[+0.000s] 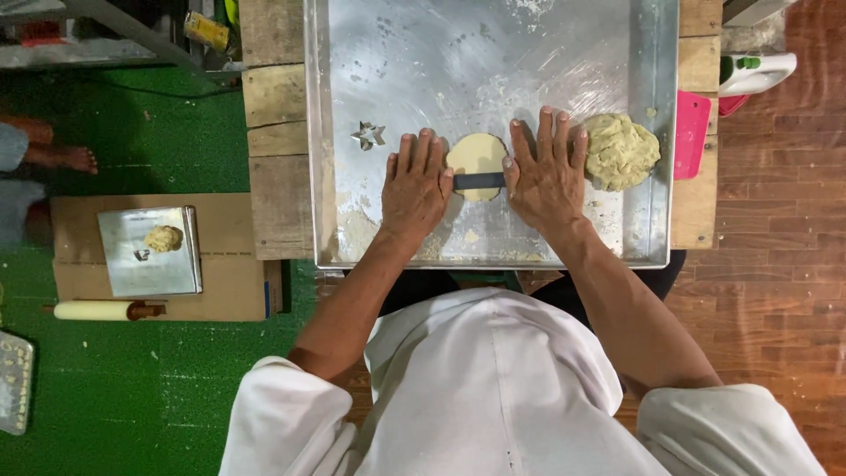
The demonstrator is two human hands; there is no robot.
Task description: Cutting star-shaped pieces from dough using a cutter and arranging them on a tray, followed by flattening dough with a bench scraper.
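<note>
Rolling out dough on a metal tray (352, 238)

Left hand (414, 185) and right hand (548, 172), fingers spread flat, press a dark roller (478, 182) over the flattened dough (476, 156); even pressure seems needed next.

A single head-worn camera is looking straight down from above the person's shoulders, framing the metal tray (322, 132) on the wooden table (273, 115) fairly closely, with floor showing either side.

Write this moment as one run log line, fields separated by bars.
left hand and right hand flat on dark roller | flattened dough under it | dough lump right | star cutter left
</note>
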